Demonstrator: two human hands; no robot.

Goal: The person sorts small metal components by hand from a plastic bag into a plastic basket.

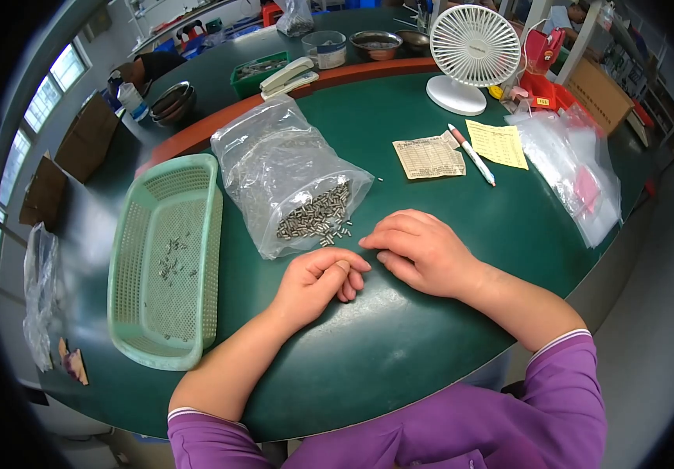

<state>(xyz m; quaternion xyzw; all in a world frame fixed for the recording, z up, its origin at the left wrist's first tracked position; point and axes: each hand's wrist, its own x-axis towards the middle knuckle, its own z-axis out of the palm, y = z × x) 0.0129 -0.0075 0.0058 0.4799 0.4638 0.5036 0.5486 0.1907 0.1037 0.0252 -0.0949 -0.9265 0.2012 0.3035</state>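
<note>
A clear plastic bag (259, 148) lies on the green table with its mouth toward me. Small metal cylindrical pins (313, 215) fill the mouth, and several have spilled onto the table in front of it. Just below these, my left hand (317, 285) is closed, thumb pressed against the curled fingers; whatever it may hold is hidden. Facing it, my right hand (424, 252) rests near the spilled pins, fingers loosely bent and the thumb apart from them, with nothing visible in it. Left of the bag stands a pale green plastic basket (210, 289) with a few pins scattered on its bottom.
Two paper slips (431, 156) and a white marker pen (471, 155) lie beyond my right hand. A white fan (458, 95) stands behind them, with flat plastic bags (575, 172) at the right. A stapler (288, 78), green tray (247, 84) and metal bowls (376, 43) are at the back.
</note>
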